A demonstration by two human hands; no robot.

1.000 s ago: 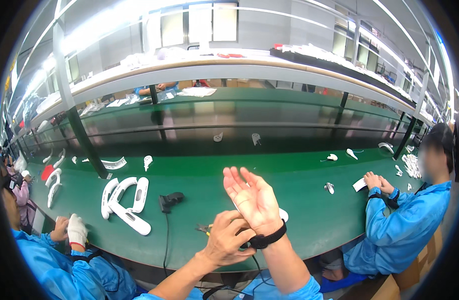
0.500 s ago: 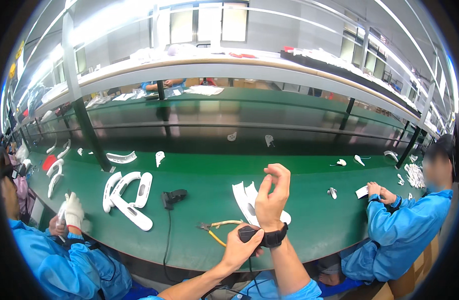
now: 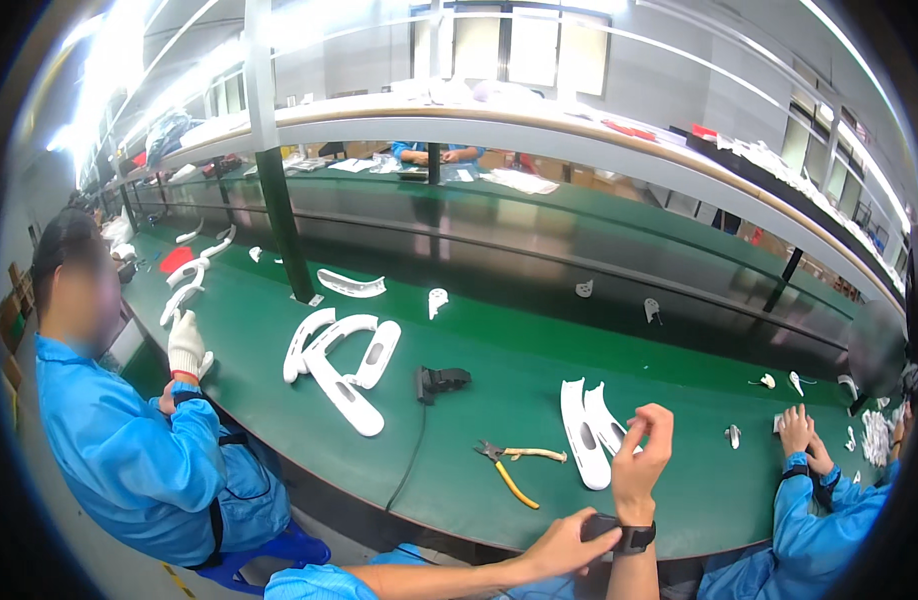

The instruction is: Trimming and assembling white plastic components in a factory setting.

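Observation:
Low in the head view, my left hand (image 3: 562,545) grips a small black box-shaped device (image 3: 600,527) at my right wrist, beside a black wrist strap (image 3: 635,539). A dark cable appears to run down from it. My right hand (image 3: 646,452) is raised, palm turned inward, its fingers loosely bent and apart with nothing in them. Just behind it lie two long white curved plastic parts (image 3: 585,440), one partly hidden by that hand. Left of these, pliers (image 3: 516,473) rest on the green table, one handle yellow and the other pale.
A black strapped device (image 3: 441,381) with a cable lies on the green table (image 3: 459,300). Several white curved parts (image 3: 344,395) are left of it. A co-worker in blue (image 3: 149,430) sits at left, another (image 3: 804,520) at right. A raised shelf (image 3: 539,135) crosses behind.
My view has turned left, so the table and parts appear further right. My left hand still grips the device at my right wrist. The left co-worker's gloved hand has risen.

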